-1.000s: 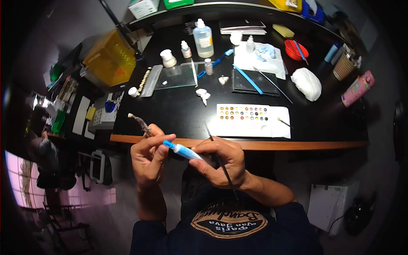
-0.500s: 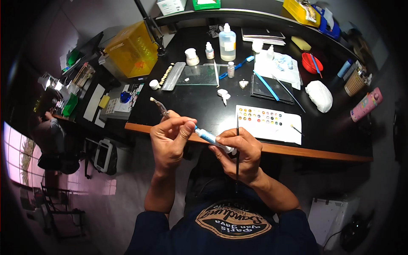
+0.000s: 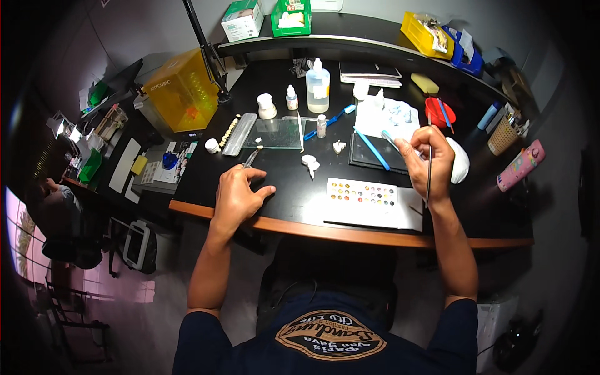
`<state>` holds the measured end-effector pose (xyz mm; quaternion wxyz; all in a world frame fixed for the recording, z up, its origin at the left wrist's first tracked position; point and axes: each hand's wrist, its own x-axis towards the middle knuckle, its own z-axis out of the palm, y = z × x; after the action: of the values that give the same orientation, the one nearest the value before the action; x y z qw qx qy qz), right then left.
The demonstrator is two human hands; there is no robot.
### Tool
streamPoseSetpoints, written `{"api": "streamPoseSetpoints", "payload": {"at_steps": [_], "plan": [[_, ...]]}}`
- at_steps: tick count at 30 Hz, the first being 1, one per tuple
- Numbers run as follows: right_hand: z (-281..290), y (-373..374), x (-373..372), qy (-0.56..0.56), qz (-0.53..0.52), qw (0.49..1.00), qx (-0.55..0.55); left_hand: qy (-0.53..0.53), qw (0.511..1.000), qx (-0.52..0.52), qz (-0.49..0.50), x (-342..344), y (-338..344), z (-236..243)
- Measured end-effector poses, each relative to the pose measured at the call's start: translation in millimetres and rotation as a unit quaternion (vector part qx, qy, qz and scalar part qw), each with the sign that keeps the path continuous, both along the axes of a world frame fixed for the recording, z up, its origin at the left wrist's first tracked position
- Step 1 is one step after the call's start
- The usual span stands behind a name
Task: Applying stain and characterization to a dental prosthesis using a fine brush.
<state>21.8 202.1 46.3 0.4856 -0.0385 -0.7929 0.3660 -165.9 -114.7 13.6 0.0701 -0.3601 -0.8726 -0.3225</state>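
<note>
L hand (image 3: 240,195) rests on tweezers (image 3: 250,158); R hand (image 3: 430,159) grips thin brush (image 3: 429,181).

Desk layout, L to R

L hand (image 3: 239,195) rests on desk (image 3: 281,181) near front edge, tweezers (image 3: 250,157) just behind it. Glass slab (image 3: 276,133) behind those, bottle (image 3: 317,86) further back. Palette (image 3: 364,200) at front centre-R; R hand (image 3: 429,160) above its R end w/ thin brush (image 3: 429,175) hanging down. Shelf (image 3: 350,37) along back; box-shaped machine (image 3: 182,90) far L.
</note>
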Motion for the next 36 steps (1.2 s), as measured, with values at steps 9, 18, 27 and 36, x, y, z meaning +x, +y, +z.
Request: {"api": "streamPoseSetpoints", "payload": {"at_steps": [9,18,27,36], "plan": [[-30,30,-33,-0.047,-0.034,0.996,-0.074,0.107,0.977,0.087,-0.163,-25,123,5],[-24,17,-27,-0.041,-0.041,0.998,-0.026,0.065,0.985,0.019,-0.160,-23,156,-15],[-38,7,-39,-0.122,-0.009,0.992,-0.010,0.010,0.977,0.023,-0.210,-31,148,-22],[-49,-6,-50,-0.156,0.064,0.986,-0.015,-0.056,0.955,0.012,-0.290,-32,130,-21]]}}
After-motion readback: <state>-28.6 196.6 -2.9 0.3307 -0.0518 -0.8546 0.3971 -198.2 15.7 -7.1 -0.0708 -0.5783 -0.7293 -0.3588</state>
